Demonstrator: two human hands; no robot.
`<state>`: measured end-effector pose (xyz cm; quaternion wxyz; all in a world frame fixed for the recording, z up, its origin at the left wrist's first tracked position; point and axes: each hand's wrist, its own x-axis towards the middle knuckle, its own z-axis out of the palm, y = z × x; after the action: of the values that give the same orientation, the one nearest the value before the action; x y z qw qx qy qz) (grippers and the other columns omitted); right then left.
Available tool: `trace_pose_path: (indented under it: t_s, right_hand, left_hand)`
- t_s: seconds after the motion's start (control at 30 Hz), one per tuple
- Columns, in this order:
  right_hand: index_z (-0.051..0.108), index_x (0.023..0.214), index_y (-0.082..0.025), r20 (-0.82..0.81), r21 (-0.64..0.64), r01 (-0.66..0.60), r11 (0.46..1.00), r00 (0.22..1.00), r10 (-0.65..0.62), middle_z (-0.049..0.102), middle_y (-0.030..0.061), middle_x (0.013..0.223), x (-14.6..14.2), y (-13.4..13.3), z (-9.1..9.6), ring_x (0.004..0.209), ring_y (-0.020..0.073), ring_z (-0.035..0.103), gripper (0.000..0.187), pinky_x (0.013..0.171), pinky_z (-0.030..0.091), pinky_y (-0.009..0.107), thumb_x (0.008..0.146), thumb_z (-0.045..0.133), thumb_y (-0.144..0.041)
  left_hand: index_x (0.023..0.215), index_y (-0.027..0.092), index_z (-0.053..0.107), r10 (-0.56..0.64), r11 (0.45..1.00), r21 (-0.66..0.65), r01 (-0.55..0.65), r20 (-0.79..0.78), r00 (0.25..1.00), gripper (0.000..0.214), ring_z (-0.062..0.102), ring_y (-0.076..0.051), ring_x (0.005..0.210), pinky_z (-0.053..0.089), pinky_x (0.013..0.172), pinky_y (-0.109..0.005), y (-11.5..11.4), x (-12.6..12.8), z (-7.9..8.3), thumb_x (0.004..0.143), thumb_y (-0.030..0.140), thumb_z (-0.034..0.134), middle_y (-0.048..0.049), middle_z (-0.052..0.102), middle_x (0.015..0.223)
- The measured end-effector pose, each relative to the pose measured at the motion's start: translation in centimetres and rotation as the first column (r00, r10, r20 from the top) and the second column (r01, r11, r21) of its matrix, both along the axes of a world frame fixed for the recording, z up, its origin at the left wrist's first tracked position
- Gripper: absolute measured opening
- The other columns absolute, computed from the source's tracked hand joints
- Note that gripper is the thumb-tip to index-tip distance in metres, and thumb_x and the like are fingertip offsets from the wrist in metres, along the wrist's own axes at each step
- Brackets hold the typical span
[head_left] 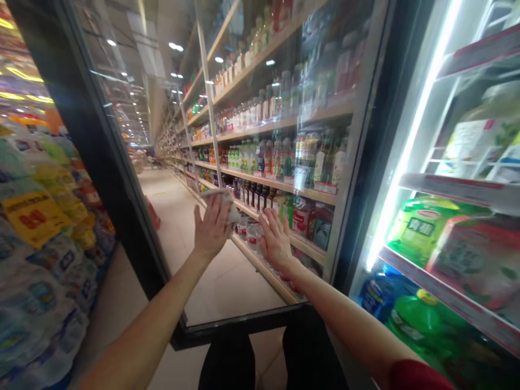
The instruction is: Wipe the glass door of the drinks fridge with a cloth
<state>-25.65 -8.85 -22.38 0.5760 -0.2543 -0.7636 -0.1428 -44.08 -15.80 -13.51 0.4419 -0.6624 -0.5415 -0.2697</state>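
Note:
My left hand (212,228) presses a crumpled pale cloth (219,203) flat against the glass door (174,238) of a black-framed display cooler, its fingers spread over the cloth. My right hand (276,242) rests open on the same pane, a little to the right, and touches nothing else. Its palm faces the glass. The gap between my hands is small. The cloth's far edge shows past my left fingers, and the rest of it is hidden behind my hand.
Wooden shelves of bottled drinks (280,168) run down the aisle behind the glass. Lit cooler shelves with green packages (430,233) stand at right, and stacked blue-and-white packs (40,260) at left. My black trouser legs (264,363) show below the door.

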Motion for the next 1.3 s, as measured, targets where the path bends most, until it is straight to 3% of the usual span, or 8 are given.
trace_pose_path:
  t_s: [0.13,0.3,0.4,0.57,0.77,1.0,1.2,1.3]
  right_hand:
    - [0.047,0.136,-0.015,0.141,0.079,-0.098,0.992,0.986,0.086,0.04,0.011,0.147,-2.0,-1.4,3.5,0.144,0.0199,0.02,0.049,0.117,0.015,0.045,0.088,0.041,-0.017]
    - [0.043,0.139,-0.027,0.253,0.051,-0.016,0.999,0.968,0.003,0.033,0.0055,0.152,-5.6,-2.0,7.1,0.145,0.025,0.016,0.046,0.116,0.006,0.058,0.094,0.042,-0.035]
    - [0.037,0.143,-0.027,0.267,0.113,0.01,0.994,0.963,-0.04,0.03,0.0032,0.153,-7.5,-2.1,7.8,0.146,0.0237,0.012,0.048,0.116,0.008,0.058,0.096,0.035,-0.035]
    - [0.041,0.14,-0.027,0.218,0.236,-0.018,0.972,0.975,-0.035,0.038,0.0016,0.149,-6.6,-0.4,8.2,0.144,0.0201,0.02,0.044,0.118,0.004,0.056,0.097,0.033,-0.026]
    - [0.046,0.138,-0.02,-0.077,0.054,0.13,0.99,0.989,-0.126,0.037,0.008,0.15,-1.2,2.4,8.1,0.144,0.0245,0.017,0.048,0.117,0.006,0.055,0.09,0.041,-0.018]
    - [0.048,0.136,-0.028,0.035,0.232,0.052,0.971,0.997,-0.061,0.045,0.0038,0.144,-4.6,0.9,6.9,0.143,0.0213,0.021,0.046,0.116,-0.005,0.053,0.09,0.043,-0.019]
    - [0.046,0.138,-0.023,-0.2,0.019,0.138,0.99,0.971,-0.131,0.04,0.0089,0.148,0.6,3.6,5.5,0.144,0.0254,0.017,0.05,0.115,0.005,0.056,0.089,0.04,-0.019]
    - [0.044,0.14,-0.02,-0.207,0.027,0.128,0.991,0.971,-0.12,0.037,0.0102,0.149,0.7,3.7,5.6,0.145,0.0261,0.012,0.051,0.115,0.007,0.056,0.089,0.039,-0.022]
  left_hand:
    - [0.138,0.01,0.039,-0.071,0.997,0.021,0.071,0.012,0.997,0.061,0.028,-0.025,0.141,0.006,0.117,-0.047,0.8,0.7,-0.2,0.088,0.045,0.043,-0.0217,0.042,0.143]
    - [0.144,0.013,0.028,-0.049,0.999,-0.009,0.05,0.076,0.996,0.082,0.021,-0.029,0.143,0.007,0.117,-0.051,-2.4,-3.0,0.5,0.079,0.054,0.056,-0.0216,0.032,0.15]
    - [0.144,0.016,0.031,0.005,1.0,0.007,-0.005,0.052,0.999,0.074,0.019,-0.03,0.144,0.006,0.116,-0.054,-4.2,-4.9,0.2,0.082,0.049,0.055,-0.0206,0.029,0.151]
    - [0.144,0.016,0.035,0.069,0.997,0.028,-0.071,0.063,0.996,0.064,0.021,-0.031,0.143,0.007,0.114,-0.057,-4.6,-4.8,-0.6,0.088,0.044,0.05,-0.0205,0.033,0.149]
    - [0.144,0.019,0.035,0.086,0.99,0.103,-0.098,0.113,0.99,0.061,0.021,-0.029,0.143,0.01,0.114,-0.055,-3.6,-3.5,-1.2,0.089,0.043,0.048,-0.0182,0.035,0.149]
    - [0.145,0.018,0.033,0.123,0.986,0.099,-0.137,0.132,0.984,0.063,0.022,-0.03,0.143,0.01,0.113,-0.057,-3.8,-2.9,-1.3,0.089,0.045,0.048,-0.0192,0.033,0.15]
    - [0.143,0.015,0.036,0.115,0.987,0.094,-0.13,0.155,0.981,0.062,0.021,-0.03,0.143,0.009,0.114,-0.056,-3.6,-2.7,-1.4,0.088,0.042,0.048,-0.0206,0.033,0.149]
    - [0.144,0.014,0.033,0.102,0.985,0.122,-0.124,0.172,0.98,0.063,0.018,-0.03,0.144,0.008,0.114,-0.057,-3.4,-2.2,-1.6,0.088,0.04,0.048,-0.021,0.029,0.151]
